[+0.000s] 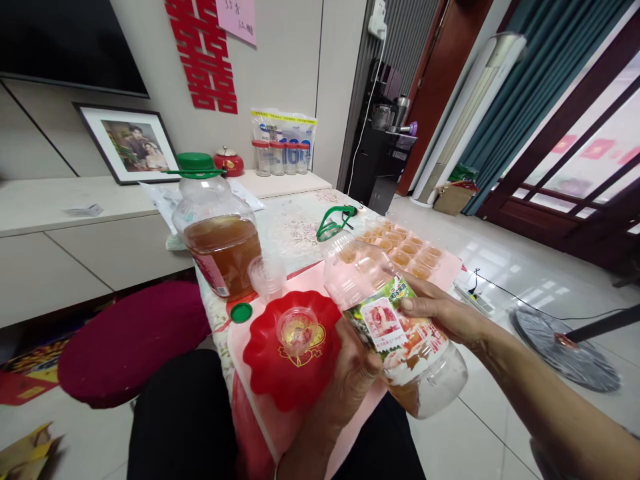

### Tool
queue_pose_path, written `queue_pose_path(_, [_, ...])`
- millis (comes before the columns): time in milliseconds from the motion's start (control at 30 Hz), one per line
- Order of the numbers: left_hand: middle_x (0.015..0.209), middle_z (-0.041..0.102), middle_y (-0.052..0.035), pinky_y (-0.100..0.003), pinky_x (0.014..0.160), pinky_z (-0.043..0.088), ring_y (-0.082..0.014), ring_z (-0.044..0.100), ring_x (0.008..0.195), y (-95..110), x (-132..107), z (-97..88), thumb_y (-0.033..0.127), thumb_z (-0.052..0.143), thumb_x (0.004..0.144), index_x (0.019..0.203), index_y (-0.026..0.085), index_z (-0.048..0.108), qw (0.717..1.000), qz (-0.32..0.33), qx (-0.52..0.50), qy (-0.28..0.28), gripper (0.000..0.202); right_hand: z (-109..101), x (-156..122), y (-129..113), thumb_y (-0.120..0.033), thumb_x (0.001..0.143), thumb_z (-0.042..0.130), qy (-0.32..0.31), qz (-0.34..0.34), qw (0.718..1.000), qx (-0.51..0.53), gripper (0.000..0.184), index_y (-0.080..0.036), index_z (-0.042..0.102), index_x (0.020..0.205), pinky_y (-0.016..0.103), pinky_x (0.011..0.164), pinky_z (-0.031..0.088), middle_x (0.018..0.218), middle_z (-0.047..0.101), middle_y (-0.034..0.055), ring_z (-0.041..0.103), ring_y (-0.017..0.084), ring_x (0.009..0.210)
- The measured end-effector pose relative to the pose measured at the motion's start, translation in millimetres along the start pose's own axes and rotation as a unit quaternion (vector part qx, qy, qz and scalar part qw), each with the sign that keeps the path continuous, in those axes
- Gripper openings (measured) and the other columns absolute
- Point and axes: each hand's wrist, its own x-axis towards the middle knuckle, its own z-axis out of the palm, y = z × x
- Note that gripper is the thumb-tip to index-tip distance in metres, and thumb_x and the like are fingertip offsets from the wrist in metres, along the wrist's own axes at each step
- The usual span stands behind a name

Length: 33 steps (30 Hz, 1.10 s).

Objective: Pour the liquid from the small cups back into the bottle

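Observation:
Both of my hands grip a clear plastic jar (387, 327) with a printed fruit label, tilted with its mouth toward the upper left. Some amber liquid lies low inside it. My left hand (353, 363) is wrapped round its lower left side, and my right hand (437, 307) holds the label from the right. Below the jar's mouth is a red scalloped plate (270, 340) with a small clear cup (297, 330) on it. Behind the plate stand some clear plastic cups (267, 277). A green cap (241, 312) lies to the plate's left.
A large green-lidded jar (220, 243) of amber liquid stands at the left. Many filled small cups (400, 247) sit at the table's right. A green handle ring (336, 220) lies near them. A maroon round stool (135, 340) is beside the table.

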Motion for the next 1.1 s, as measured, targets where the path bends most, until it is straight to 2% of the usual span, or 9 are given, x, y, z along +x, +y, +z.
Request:
queue_pose_path(133, [0.168,0.041,-0.0126,-0.062,0.125,0.037,-0.0383,0.042,0.154,0,-3,0.4,0.061,0.082,0.081,0.157,0.039,0.025,1.000,0.008,0.000,-0.009,0.097,-3,-4,-2,-0.041,0.090,0.078,0.011,0.007,0.999,-0.037,0.082,-0.033,0.040,0.161,0.033,0.086,0.063,0.134,0.071,0.0068,0.060,0.029,0.138])
queue_pose_path(300, [0.163,0.048,-0.0139,-0.060,0.129,0.032,-0.0371,0.041,0.155,4,-7,0.2,0.058,0.079,0.086,0.160,0.036,0.024,1.000,-0.001,0.014,-0.004,0.095,0,-5,-10,-0.042,0.087,0.080,0.004,-0.001,0.998,-0.066,0.085,-0.033,0.040,0.161,0.032,0.084,0.062,0.152,0.060,0.0063,0.051,0.031,0.146])
queue_pose_path(400, [0.161,0.052,-0.0117,-0.060,0.130,0.032,-0.0367,0.043,0.154,5,-6,1.7,0.052,0.081,0.086,0.162,0.038,0.023,1.000,-0.012,0.008,-0.013,0.096,1,-5,-14,-0.042,0.086,0.081,-0.005,0.004,0.997,-0.080,0.089,-0.032,0.037,0.163,0.032,0.088,0.061,0.156,0.056,0.0055,0.057,0.030,0.139])
queue_pose_path(500, [0.160,0.054,-0.0079,-0.059,0.129,0.033,-0.0370,0.045,0.153,4,-5,0.4,0.047,0.085,0.084,0.160,0.040,0.030,0.999,-0.025,0.003,-0.023,0.095,0,-7,-15,-0.043,0.086,0.080,-0.011,0.011,0.996,-0.091,0.091,-0.031,0.034,0.164,0.032,0.088,0.060,0.156,0.056,0.0054,0.063,0.029,0.132])
queue_pose_path(600, [0.161,0.052,-0.0106,-0.060,0.127,0.035,-0.0393,0.046,0.151,1,-5,-1.9,0.045,0.085,0.084,0.158,0.033,0.039,0.999,-0.037,-0.001,-0.039,0.088,-2,-10,-15,-0.044,0.088,0.078,-0.012,0.027,0.995,-0.093,0.090,-0.033,0.033,0.165,0.035,0.086,0.062,0.159,0.053,0.0058,0.060,0.031,0.135])
queue_pose_path(667, [0.161,0.052,-0.0132,-0.062,0.126,0.036,-0.0401,0.047,0.150,1,-5,-1.8,0.045,0.083,0.087,0.158,0.029,0.040,0.998,-0.044,-0.005,-0.053,0.085,-2,-11,-17,-0.044,0.087,0.079,-0.017,0.039,0.994,-0.100,0.091,-0.033,0.033,0.165,0.040,0.091,0.062,0.160,0.052,0.0068,0.061,0.033,0.135])
queue_pose_path(800, [0.158,0.055,-0.0124,-0.061,0.127,0.035,-0.0375,0.048,0.150,3,-6,1.7,0.040,0.082,0.089,0.158,0.030,0.041,0.996,-0.057,0.013,-0.073,0.081,-2,-16,-19,-0.044,0.085,0.081,-0.026,0.045,0.992,-0.118,0.098,-0.034,0.027,0.167,0.047,0.100,0.061,0.159,0.053,0.0075,0.063,0.035,0.132])
queue_pose_path(933, [0.157,0.057,-0.0116,-0.065,0.130,0.029,-0.0406,0.043,0.153,7,-7,3.5,0.045,0.086,0.083,0.151,0.027,0.053,0.996,-0.052,0.053,-0.056,0.077,-8,-21,-16,-0.047,0.080,0.085,0.008,0.066,0.985,-0.162,0.108,-0.034,0.023,0.168,0.051,0.102,0.061,0.160,0.051,0.0080,0.057,0.039,0.139])
queue_pose_path(1100, [0.152,0.062,-0.0076,-0.067,0.132,0.023,-0.0389,0.040,0.155,16,-12,4.7,0.043,0.088,0.081,0.149,0.032,0.057,0.992,-0.059,0.103,-0.034,0.075,-17,-28,-14,-0.052,0.076,0.086,0.025,0.079,0.963,-0.255,0.112,-0.037,0.025,0.167,0.052,0.100,0.062,0.157,0.055,0.0070,0.065,0.041,0.128])
